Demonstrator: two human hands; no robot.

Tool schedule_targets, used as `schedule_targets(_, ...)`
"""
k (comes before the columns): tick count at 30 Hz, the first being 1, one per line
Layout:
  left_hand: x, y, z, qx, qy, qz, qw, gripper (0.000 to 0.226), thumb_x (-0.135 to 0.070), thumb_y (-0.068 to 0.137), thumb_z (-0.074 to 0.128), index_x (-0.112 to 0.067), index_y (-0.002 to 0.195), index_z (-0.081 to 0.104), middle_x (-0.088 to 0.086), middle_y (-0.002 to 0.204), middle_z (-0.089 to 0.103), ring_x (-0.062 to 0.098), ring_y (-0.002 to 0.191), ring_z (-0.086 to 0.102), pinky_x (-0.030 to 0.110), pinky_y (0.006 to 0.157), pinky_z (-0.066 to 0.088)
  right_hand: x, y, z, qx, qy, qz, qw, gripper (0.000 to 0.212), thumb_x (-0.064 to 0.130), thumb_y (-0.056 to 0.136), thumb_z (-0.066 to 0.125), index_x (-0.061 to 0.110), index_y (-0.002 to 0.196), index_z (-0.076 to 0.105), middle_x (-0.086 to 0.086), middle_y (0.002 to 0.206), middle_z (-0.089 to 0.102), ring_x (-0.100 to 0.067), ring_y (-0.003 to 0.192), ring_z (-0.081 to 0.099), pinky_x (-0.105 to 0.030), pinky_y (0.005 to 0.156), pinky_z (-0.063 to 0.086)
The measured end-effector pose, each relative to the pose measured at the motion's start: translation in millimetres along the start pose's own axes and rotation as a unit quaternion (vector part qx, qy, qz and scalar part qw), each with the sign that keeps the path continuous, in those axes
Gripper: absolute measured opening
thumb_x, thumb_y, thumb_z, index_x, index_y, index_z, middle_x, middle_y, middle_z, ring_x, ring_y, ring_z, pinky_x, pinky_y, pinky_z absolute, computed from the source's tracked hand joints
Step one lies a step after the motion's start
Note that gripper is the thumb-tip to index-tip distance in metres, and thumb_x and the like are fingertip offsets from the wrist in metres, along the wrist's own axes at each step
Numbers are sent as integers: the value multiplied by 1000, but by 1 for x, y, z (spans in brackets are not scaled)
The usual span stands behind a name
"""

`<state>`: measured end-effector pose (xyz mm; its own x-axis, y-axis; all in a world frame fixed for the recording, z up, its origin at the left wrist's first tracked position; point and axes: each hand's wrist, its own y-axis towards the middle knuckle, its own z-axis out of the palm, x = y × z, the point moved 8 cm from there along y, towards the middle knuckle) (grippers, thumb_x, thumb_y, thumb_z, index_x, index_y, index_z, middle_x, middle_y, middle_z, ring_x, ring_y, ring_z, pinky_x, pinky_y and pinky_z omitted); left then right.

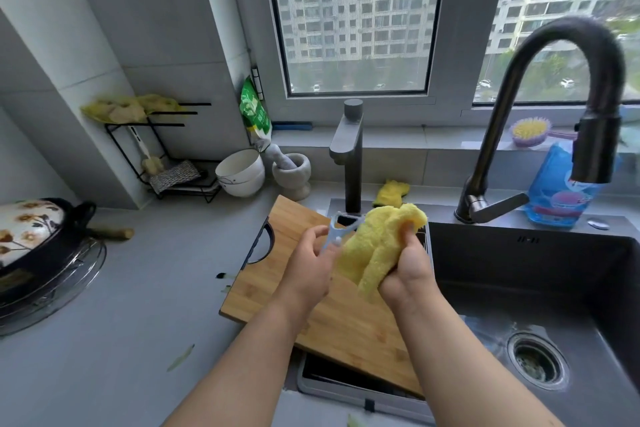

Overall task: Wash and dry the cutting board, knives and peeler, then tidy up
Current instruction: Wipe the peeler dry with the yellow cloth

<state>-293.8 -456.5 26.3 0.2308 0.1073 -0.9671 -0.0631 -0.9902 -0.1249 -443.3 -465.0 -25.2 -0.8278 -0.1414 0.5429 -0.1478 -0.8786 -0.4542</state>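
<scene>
Bamboo board [346,319] lies nearest, flat and skewed across the left sink edge, partly on the grey desk [145,288] and partly over a tray-like rack beneath it; surface looks bare. Above the board, both hands work together. Left hand [308,263] pinches the pale peeler [337,229] by its handle, head pointing up and away. Right hand [408,270] grips a bunched yellow cloth [377,239], fingers curled into the folds, cloth touching the peeler on its right side. Judgement: drying step for the peeler is in hand; washing of it appears done. Knives not visible, status unknown; possibly under the board, cannot tell. Sink [519,288] to the right holds a little water near the drain. Tap [561,97] arches over it; no stream seen. Farther back: second yellow cloth [391,192] by the sink rim, blue bottle [561,191], bowl [240,172], mortar [292,173]. Next move likely calls for drawing the cloth along the blade head with care for the edge, then setting the peeler down dry, off the wet zone.
</scene>
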Motion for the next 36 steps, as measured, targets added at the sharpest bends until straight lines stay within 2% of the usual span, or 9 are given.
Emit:
schedule_targets(4,11,1,11,2,-211,-135,968,24,-35,103,38,-18,110,53,4,77,41,10,46,37,17,38,27,-5,-6,10,34,-40,-4,999,64,56,82,56,8,125,61,-19,119,66,-35,109,63,-53,98,46)
schedule_targets(9,16,1,18,-7,-133,-167,977,41,-40,104,30,-7,93,53,9,60,50,14,36,45,18,36,33,-12,-17,28,77,-268,-53,959,31,41,98,46,17,102,64,-14,90,68,-29,77,63,-44,75,53)
schedule_targets(14,22,4,10,-17,-84,-180,980,54,-52,101,27,-10,84,55,8,57,53,12,35,39,17,37,25,-10,-20,38,113,-392,-89,909,26,36,99,48,18,94,66,-14,86,67,-30,77,62,-52,82,52)
schedule_targets(19,31,9,9,-16,-118,-211,970,53,-55,100,26,-12,90,56,5,53,50,11,34,33,16,36,26,-3,-12,27,102,-355,-63,927,31,34,100,44,12,100,66,-16,95,70,-32,84,65,-48,85,52)
schedule_targets(24,36,9,6,-53,-147,-223,962,49,-52,101,29,-15,112,59,5,52,50,10,32,33,14,33,25,0,-1,7,71,-156,30,985,35,32,103,39,9,115,62,-20,108,69,-33,94,67,-48,86,54)
schedule_targets(29,45,6,-5,-87,-174,-234,953,49,-52,101,31,-11,100,58,3,54,51,9,31,34,14,34,23,3,9,2,51,-199,-12,979,35,35,103,37,15,122,59,-9,108,67,-26,98,64,-43,88,52)
schedule_targets(31,46,5,-14,-98,-174,-240,950,43,-47,101,33,-12,93,57,3,55,52,9,32,34,14,35,22,-1,12,5,49,-343,-28,938,41,39,103,33,15,128,56,-1,111,62,-26,107,59,-40,96,46)
schedule_targets(34,45,7,-32,-104,-159,-232,954,34,-34,98,38,-8,97,60,4,61,54,10,33,33,15,35,21,-17,14,19,88,-634,-62,766,44,42,102,32,15,125,58,1,105,56,-28,114,56,-33,92,42)
schedule_targets(36,41,12,-46,-114,-129,-212,962,32,-31,94,45,-6,97,65,6,67,54,10,35,33,17,35,24,-21,11,29,75,-676,-104,725,38,42,98,42,21,125,58,1,112,61,-24,114,57,-31,90,43)
